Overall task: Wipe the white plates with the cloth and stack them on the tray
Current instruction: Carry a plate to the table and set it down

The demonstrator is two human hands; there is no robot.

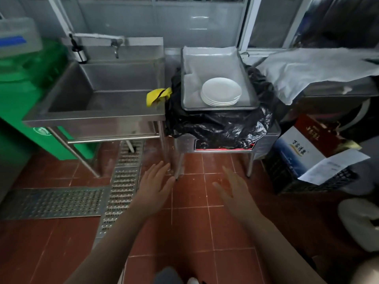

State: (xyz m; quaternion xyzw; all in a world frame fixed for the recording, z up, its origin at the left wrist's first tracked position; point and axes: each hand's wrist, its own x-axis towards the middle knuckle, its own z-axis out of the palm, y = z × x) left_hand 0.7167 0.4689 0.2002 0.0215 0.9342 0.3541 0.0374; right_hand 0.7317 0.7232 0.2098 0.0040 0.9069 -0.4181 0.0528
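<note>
Hovering low over the red floor tiles, both empty: left hand flat, fingers straight and together, palm down; right hand likewise flat and slack, turned slightly edge-on, thumb apart. Forearms stretched forward, side by side, well short of the work.

Farther out, on the sink's right rim, the yellow cloth, crumpled and untouched. Just beside, to the right, the tray, lined with white paper and seated on a stand draped in black plastic. Near its front edge, the white plates, neatly stacked.

Probably finished, or nearly: no loose plate visible anywhere. If more remain, best to take the cloth first, wipe face and rim, then lower squarely onto the stack.
</note>
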